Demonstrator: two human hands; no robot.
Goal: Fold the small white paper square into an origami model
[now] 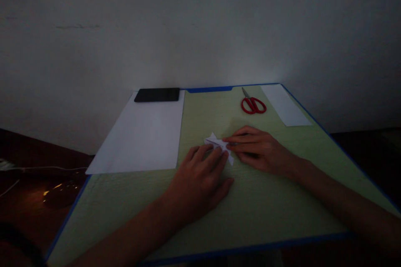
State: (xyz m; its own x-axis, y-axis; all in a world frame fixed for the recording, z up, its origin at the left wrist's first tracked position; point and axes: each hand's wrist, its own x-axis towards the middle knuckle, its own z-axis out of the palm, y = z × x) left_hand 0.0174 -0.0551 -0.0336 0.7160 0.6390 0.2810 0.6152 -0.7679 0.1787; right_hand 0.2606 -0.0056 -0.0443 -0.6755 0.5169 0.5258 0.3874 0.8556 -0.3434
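A small folded white paper piece lies near the middle of the green table. My left hand rests flat on the table, its fingertips pressing on the near edge of the paper. My right hand comes in from the right, fingers stretched together and pressing on the paper's right side. Part of the paper is hidden under both sets of fingers.
A large white sheet covers the table's left half, with a black phone at its far edge. Red-handled scissors and a narrow white paper strip lie at the back right. A pale wall stands behind; cables lie on the dark floor at left.
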